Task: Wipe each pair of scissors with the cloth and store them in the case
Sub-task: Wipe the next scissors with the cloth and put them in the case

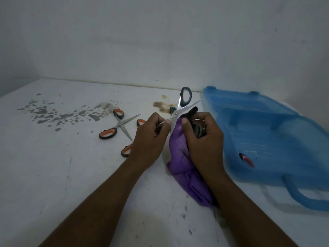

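Between my hands I hold up an open pair of scissors (185, 97) with dark grey handles, one handle loop pointing up. My left hand (151, 138) grips a dark part of it. My right hand (204, 139) holds the purple cloth (179, 157), thumb pressing the cloth onto a blade, fingers curled round a dark handle. The cloth hangs down to the table. An open orange-handled pair (118, 125) lies to the left. A second orange-handled pair (126, 150) is partly hidden behind my left hand. The blue translucent case (267, 139) lies to the right, a red-handled item (246, 159) showing inside.
The white table (71, 175) has dark paint spots at the far left and a brown stain (162, 105) near the back wall. The case's carrying handle (302, 198) sticks out toward the near right. A white wall stands close behind the table.
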